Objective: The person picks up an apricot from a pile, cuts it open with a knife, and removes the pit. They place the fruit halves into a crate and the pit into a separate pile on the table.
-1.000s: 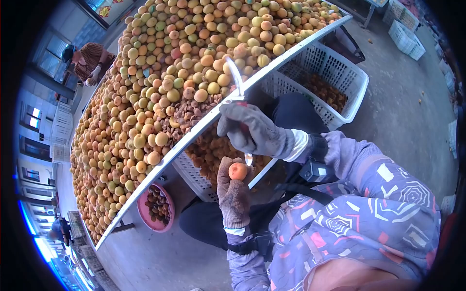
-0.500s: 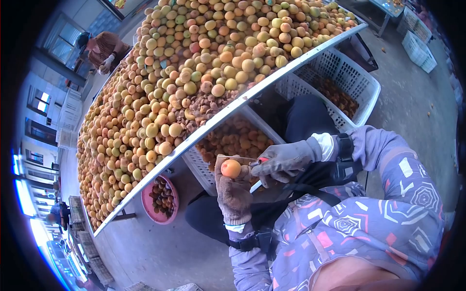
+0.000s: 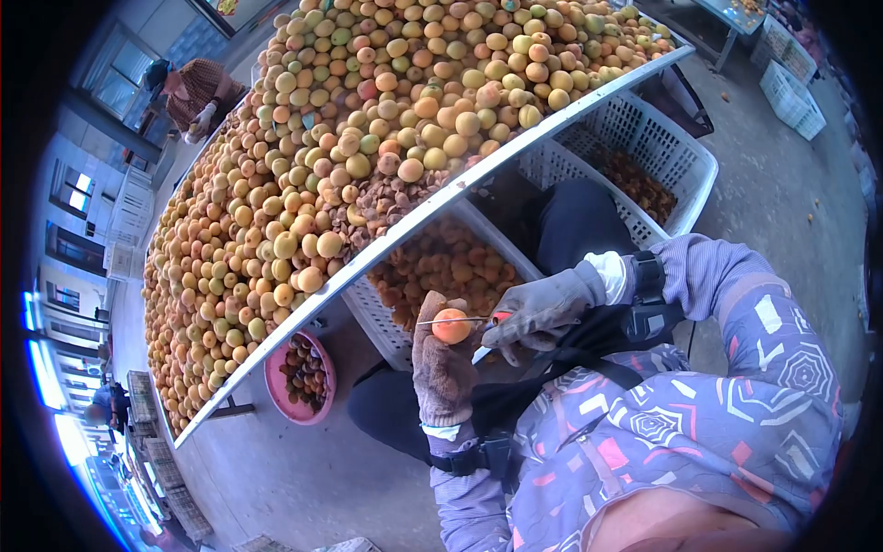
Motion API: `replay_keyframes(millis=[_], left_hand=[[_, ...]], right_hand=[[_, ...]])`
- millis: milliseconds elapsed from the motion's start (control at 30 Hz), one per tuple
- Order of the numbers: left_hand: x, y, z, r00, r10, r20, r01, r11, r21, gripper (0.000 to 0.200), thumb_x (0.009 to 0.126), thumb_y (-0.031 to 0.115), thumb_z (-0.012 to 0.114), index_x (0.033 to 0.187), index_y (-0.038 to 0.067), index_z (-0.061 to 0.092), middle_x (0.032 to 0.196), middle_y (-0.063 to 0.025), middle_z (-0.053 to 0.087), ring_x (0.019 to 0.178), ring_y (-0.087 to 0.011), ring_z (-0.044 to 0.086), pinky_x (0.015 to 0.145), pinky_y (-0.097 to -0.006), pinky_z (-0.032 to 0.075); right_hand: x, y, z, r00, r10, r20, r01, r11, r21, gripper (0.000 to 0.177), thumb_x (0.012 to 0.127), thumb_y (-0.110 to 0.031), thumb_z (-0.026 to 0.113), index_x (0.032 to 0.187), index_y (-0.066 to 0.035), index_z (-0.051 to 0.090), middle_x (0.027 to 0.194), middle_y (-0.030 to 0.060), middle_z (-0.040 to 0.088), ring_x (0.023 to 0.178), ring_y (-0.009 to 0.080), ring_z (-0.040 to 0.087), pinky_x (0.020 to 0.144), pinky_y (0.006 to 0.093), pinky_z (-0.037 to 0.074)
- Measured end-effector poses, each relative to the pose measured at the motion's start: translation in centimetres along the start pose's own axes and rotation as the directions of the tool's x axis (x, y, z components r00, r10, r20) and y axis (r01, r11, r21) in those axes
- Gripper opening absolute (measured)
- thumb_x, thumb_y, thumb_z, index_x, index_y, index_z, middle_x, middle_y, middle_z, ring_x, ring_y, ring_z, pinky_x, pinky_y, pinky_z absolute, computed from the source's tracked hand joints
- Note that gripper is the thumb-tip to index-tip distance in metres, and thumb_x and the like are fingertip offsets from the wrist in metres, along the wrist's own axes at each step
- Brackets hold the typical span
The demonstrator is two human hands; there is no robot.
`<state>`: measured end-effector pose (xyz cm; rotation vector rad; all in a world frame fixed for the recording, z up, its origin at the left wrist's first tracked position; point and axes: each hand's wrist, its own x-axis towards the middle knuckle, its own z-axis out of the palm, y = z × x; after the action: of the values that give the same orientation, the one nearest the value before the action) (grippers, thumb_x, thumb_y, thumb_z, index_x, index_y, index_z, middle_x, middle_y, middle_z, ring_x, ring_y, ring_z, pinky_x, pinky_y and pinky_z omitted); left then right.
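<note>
My gloved left hand (image 3: 443,373) is closed around an apricot (image 3: 451,327), which shows between the thumb and fingers. In my gloved right hand (image 3: 543,315) is a knife (image 3: 501,317) with a bit of red at its handle. The thin blade runs leftward across the face of the apricot. A white, pointed piece (image 3: 482,354) sticks out below the right hand's fingers. Just beyond both hands stands a white crate (image 3: 368,317) holding many orange apricot pieces (image 3: 451,267).
A table with a white rim (image 3: 432,204) bears a large heap of apricots (image 3: 303,175), with brown pits (image 3: 382,204) near its edge. Below are a pink basin (image 3: 273,382) of dark pieces and another white crate (image 3: 704,184). Across the heap stands a person (image 3: 198,92).
The blade has come up across the front of the apricot. The left hand's fingers have shifted around the fruit, and the apricot has moved slightly right.
</note>
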<state>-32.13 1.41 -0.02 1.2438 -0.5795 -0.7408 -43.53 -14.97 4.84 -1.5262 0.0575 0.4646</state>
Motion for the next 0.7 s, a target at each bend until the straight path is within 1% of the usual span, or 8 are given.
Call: replay_keyframes(millis=[33, 167, 367, 400, 467, 600, 667, 700], left_hand=[[0.0, 0.0, -0.1, 0.999, 0.032, 0.036, -0.037, 0.991, 0.132, 0.041, 0.084, 0.001, 0.059, 0.123, 0.0, 0.046, 0.109, -0.0133, 0.058, 0.094, -0.0207, 0.058, 0.082, -0.0312, 0.051], [0.4, -1.4, -1.2, 0.965, 0.205, 0.165, -0.258, 0.858, 0.444, 0.04, 0.087, 0.003, 0.056, 0.125, 0.0, 0.044, 0.108, -0.0125, 0.058, 0.094, -0.0186, 0.058, 0.082, -0.0316, 0.052], [0.4, -0.2, -0.6, 0.978, 0.145, 0.152, -0.187, 0.929, 0.319, 0.036, 0.09, 0.006, 0.051, 0.125, 0.0, 0.044, 0.107, -0.0122, 0.059, 0.096, -0.0188, 0.058, 0.083, -0.0313, 0.051], [0.4, -0.3, -0.5, 0.977, 0.146, 0.154, -0.189, 0.928, 0.321, 0.036, 0.09, 0.006, 0.051, 0.125, 0.0, 0.044, 0.107, -0.0122, 0.059, 0.096, -0.0188, 0.058, 0.083, -0.0313, 0.051], [0.4, -0.7, -0.3, 0.996, -0.056, 0.067, 0.064, 0.991, -0.116, 0.035, 0.093, 0.011, 0.047, 0.126, 0.0, 0.043, 0.107, -0.0125, 0.059, 0.097, -0.0194, 0.058, 0.083, -0.0322, 0.051], [0.8, -0.7, -0.1, 0.988, 0.054, 0.145, -0.064, 0.996, 0.068, 0.036, 0.092, 0.012, 0.047, 0.126, 0.0, 0.043, 0.107, -0.0127, 0.058, 0.097, -0.0196, 0.058, 0.083, -0.0332, 0.051], [1.0, 0.4, 0.4, 0.957, -0.182, 0.225, 0.281, 0.767, -0.577, 0.038, 0.091, 0.015, 0.05, 0.126, 0.001, 0.044, 0.105, -0.0123, 0.059, 0.096, -0.0205, 0.058, 0.085, -0.0346, 0.051], [1.2, 0.1, 0.3, 0.957, -0.179, 0.228, 0.281, 0.768, -0.575, 0.038, 0.091, 0.015, 0.05, 0.126, 0.001, 0.044, 0.105, -0.0123, 0.059, 0.096, -0.0205, 0.058, 0.085, -0.0346, 0.051]], right_hand=[[-0.2, -0.5, -0.1, 0.996, 0.06, 0.071, -0.055, 0.996, -0.065, 0.013, 0.087, -0.019, 0.054, 0.085, -0.006, 0.055, 0.072, 0.0076, 0.058, 0.064, 0.02, 0.058, 0.06, 0.032, 0.044], [-1.1, -2.4, 0.5, 0.994, 0.101, -0.034, -0.106, 0.944, -0.311, 0.009, 0.085, -0.015, 0.055, 0.083, -0.006, 0.055, 0.073, 0.0075, 0.059, 0.066, 0.0201, 0.059, 0.06, 0.0313, 0.045], [-1.0, -1.0, -0.2, 0.992, 0.07, 0.105, -0.07, 0.998, 0.002, 0.009, 0.084, -0.017, 0.057, 0.086, -0.008, 0.056, 0.075, 0.0068, 0.059, 0.066, 0.0191, 0.058, 0.063, 0.0314, 0.044], [-1.2, -1.2, 0.0, 0.996, 0.07, 0.063, -0.065, 0.995, -0.075, 0.008, 0.084, -0.016, 0.056, 0.087, -0.008, 0.056, 0.075, 0.0064, 0.059, 0.066, 0.0187, 0.058, 0.063, 0.0312, 0.044], [-1.3, -1.3, 0.1, 0.998, 0.065, 0.018, -0.062, 0.986, -0.152, 0.008, 0.084, -0.016, 0.056, 0.088, -0.009, 0.057, 0.075, 0.0059, 0.058, 0.066, 0.0184, 0.058, 0.063, 0.0311, 0.044], [-1.3, -0.6, 0.1, 0.999, 0.038, 0.016, -0.034, 0.977, -0.211, 0.008, 0.086, -0.015, 0.052, 0.09, -0.009, 0.057, 0.073, 0.0055, 0.057, 0.065, 0.0188, 0.057, 0.06, 0.0312, 0.044], [-1.4, -0.5, 0.1, 1.0, 0.015, 0.001, -0.015, 0.975, -0.222, 0.009, 0.087, -0.014, 0.051, 0.091, -0.01, 0.057, 0.072, 0.0057, 0.057, 0.065, 0.0193, 0.057, 0.06, 0.0318, 0.044], [-1.5, -0.5, 0.0, 0.999, -0.03, 0.035, 0.04, 0.941, -0.335, 0.009, 0.086, -0.014, 0.051, 0.091, -0.009, 0.057, 0.07, 0.0061, 0.056, 0.064, 0.0197, 0.057, 0.059, 0.0322, 0.044]])
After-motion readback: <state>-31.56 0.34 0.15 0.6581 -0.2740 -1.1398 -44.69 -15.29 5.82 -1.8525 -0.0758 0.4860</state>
